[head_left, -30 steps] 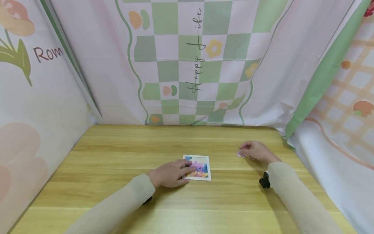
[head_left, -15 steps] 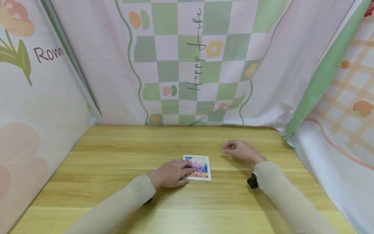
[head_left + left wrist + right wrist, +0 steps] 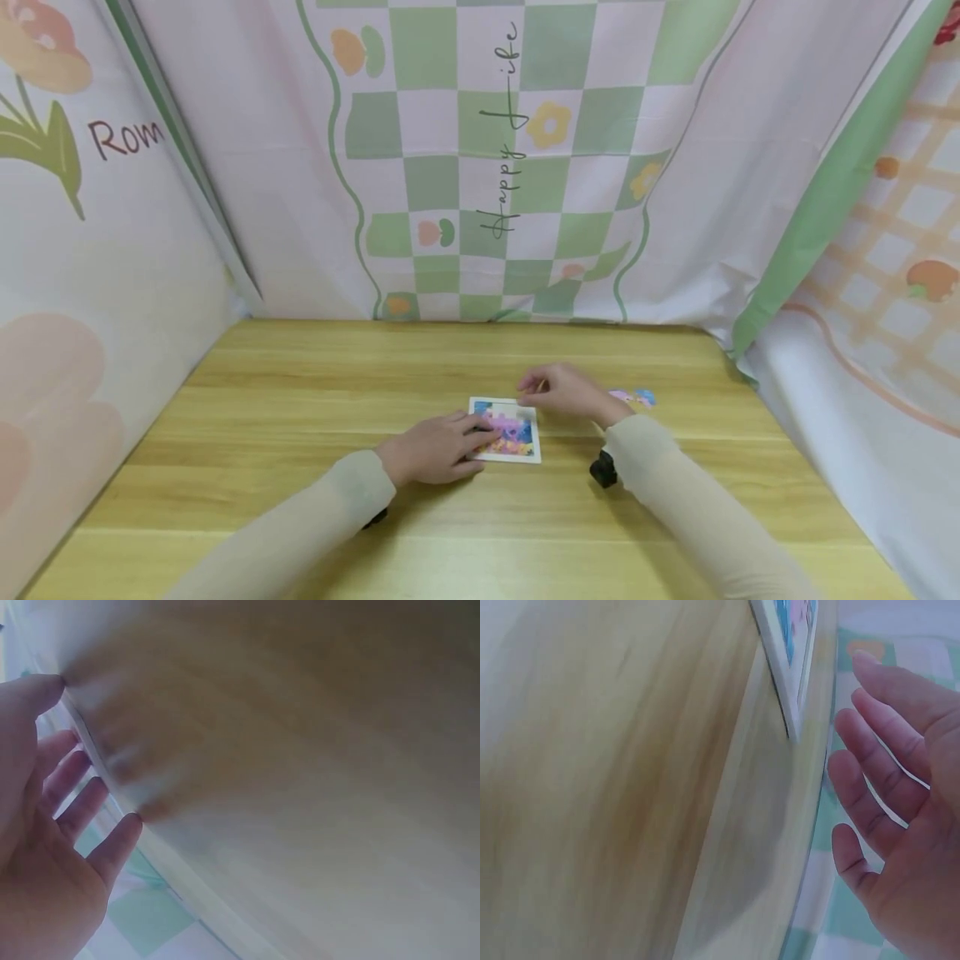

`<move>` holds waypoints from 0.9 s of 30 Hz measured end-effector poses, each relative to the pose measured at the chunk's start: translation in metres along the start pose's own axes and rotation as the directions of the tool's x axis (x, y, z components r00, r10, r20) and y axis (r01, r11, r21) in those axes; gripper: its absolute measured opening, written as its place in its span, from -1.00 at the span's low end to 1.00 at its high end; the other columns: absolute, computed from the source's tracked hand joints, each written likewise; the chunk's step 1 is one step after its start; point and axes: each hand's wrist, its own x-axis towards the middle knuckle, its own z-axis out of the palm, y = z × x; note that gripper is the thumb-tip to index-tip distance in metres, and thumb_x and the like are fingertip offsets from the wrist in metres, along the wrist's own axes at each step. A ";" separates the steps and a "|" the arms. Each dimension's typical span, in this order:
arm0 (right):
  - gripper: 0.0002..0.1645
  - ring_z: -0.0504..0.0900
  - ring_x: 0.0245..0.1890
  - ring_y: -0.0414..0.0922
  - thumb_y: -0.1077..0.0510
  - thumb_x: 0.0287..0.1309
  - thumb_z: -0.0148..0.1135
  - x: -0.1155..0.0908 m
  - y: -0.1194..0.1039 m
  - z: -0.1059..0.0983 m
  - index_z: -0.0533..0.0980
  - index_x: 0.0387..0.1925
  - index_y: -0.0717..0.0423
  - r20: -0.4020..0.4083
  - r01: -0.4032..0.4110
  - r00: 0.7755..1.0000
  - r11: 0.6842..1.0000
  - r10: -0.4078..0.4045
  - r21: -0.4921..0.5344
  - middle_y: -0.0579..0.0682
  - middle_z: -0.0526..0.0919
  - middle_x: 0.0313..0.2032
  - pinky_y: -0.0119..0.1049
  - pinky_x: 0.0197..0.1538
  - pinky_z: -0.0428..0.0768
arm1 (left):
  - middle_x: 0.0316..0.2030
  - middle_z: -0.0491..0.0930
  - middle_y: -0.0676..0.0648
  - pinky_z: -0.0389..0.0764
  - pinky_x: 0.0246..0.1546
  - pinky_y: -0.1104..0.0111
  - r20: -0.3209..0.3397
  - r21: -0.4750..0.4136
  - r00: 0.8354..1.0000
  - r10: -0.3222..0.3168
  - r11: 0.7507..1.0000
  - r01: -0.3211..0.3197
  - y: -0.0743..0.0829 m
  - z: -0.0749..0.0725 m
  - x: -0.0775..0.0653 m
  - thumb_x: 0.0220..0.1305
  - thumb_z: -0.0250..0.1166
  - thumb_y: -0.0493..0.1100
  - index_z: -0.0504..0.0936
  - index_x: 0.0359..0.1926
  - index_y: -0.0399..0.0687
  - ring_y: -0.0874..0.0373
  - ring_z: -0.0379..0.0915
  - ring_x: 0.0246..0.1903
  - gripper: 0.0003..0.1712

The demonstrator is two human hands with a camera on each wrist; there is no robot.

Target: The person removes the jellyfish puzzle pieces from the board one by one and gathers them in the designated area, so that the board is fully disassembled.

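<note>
A small jigsaw puzzle (image 3: pixel 508 429) in a white frame lies on the wooden table in the head view, its upper part showing bare pale backing. Across its left side rests my left hand (image 3: pixel 438 446), fingers spread and fairly straight. My right hand (image 3: pixel 566 393) is over the frame's upper right corner, thumb and forefinger tips close together. Whether a piece is between them cannot be seen. In the right wrist view the fingers of the right hand (image 3: pixel 904 787) are bent beside the frame's corner (image 3: pixel 791 724). Loose puzzle pieces (image 3: pixel 643 397) lie behind the right wrist.
The wooden table (image 3: pixel 315 367) runs back to a hanging cloth (image 3: pixel 427 183) with green and white checks. Patterned cloths also hang along the left and right sides. A small black device (image 3: pixel 603 469) is worn at the right wrist.
My right hand has moved left from the loose pieces to the upper right corner of the puzzle, uncovering those pieces. My left hand has stayed on the puzzle.
</note>
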 end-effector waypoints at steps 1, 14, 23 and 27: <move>-0.66 0.63 -0.25 -0.18 -0.05 0.25 0.39 0.002 -0.003 0.002 0.67 -0.06 0.06 0.008 -0.002 1.000 1.000 0.002 -0.001 -0.17 0.68 -0.24 -0.20 -0.15 0.62 | 0.36 0.35 -0.06 0.41 0.28 0.22 0.011 -0.007 1.000 -0.005 1.000 0.005 0.000 -0.001 0.000 0.52 0.10 0.08 0.33 0.48 -0.01 0.04 0.33 0.29 -0.38; -0.66 0.65 -0.19 -0.21 0.00 0.24 0.41 0.021 -0.018 0.025 0.67 -0.01 0.05 0.103 0.065 0.993 0.998 -0.065 -0.004 -0.14 0.71 -0.18 -0.20 -0.05 0.64 | 0.43 0.29 -0.06 0.32 0.35 0.15 0.063 -0.099 0.998 -0.010 0.995 0.016 -0.004 0.001 -0.007 0.55 0.05 0.08 0.27 0.51 0.02 0.00 0.24 0.36 -0.38; -0.61 0.62 -0.16 -0.19 -0.03 0.21 0.43 0.027 -0.020 0.036 0.65 0.00 0.05 0.112 0.045 0.993 0.999 -0.042 -0.019 -0.16 0.68 -0.18 -0.18 0.00 0.62 | 0.44 0.28 -0.09 0.25 0.39 0.17 0.077 -0.121 0.997 -0.001 0.993 0.010 -0.001 -0.003 -0.007 0.56 0.05 0.04 0.25 0.52 -0.01 0.00 0.22 0.38 -0.38; -0.61 0.62 -0.13 -0.16 -0.02 0.22 0.42 0.027 -0.023 0.037 0.64 0.00 0.08 0.100 0.072 0.993 0.996 -0.068 -0.046 -0.12 0.69 -0.16 -0.15 0.02 0.62 | 0.44 0.28 -0.09 0.26 0.38 0.16 0.084 -0.112 0.996 -0.006 0.994 0.016 -0.001 -0.004 -0.007 0.56 0.05 0.04 0.25 0.52 0.00 -0.01 0.22 0.38 -0.38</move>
